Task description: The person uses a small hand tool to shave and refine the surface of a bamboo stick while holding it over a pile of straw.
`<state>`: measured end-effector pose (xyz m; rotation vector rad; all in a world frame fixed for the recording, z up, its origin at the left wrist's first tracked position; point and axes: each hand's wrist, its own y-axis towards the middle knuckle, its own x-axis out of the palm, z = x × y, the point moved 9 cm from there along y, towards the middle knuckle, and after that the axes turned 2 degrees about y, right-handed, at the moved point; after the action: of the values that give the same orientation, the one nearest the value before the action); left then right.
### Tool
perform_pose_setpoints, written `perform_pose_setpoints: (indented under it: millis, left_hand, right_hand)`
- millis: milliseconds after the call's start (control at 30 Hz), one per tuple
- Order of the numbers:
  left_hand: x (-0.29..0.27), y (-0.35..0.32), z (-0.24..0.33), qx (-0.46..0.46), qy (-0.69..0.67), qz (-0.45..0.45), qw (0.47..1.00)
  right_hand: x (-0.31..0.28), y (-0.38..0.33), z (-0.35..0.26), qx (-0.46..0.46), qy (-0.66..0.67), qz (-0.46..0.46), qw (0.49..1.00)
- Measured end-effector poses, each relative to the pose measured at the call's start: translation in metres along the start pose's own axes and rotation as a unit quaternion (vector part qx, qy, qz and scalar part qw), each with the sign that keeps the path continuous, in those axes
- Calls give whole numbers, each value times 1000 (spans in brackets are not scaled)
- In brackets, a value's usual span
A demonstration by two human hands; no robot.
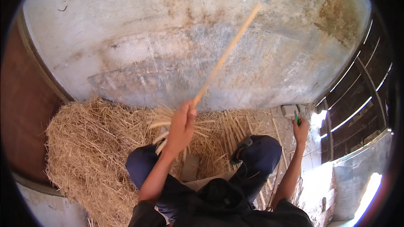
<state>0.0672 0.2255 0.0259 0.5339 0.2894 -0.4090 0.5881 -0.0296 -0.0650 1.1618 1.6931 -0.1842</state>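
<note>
My left hand (181,127) is closed around the lower end of a long pale wooden stick (227,54). The stick slants up and to the right, its far end in front of the wall, slightly blurred. Out to the right, my right hand (300,132) is closed on a small tool with a green handle (298,120); its working end is too small to make out. Just beyond that hand lies a grey block (289,111). More pale sticks (160,124) lie by my left wrist, partly hidden behind it.
A big heap of straw-like shavings (84,143) fills the floor at the left. Long strips (229,130) lie beyond my knees. A stained wall (168,50) rises ahead, a brown panel (25,113) stands left, and dark slatted boards (355,101) stand right.
</note>
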Motion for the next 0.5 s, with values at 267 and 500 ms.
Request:
perform_pose_setpoints:
  millis: [267,500]
  left_hand:
    - [-69,-33,62,5,-137,61,989]
    - [-60,-67,82,-81,-327,-7,942]
  right_hand:
    - [-19,-88,61,69,118,14,990]
    - [-63,-97,1,-2,209,83,974]
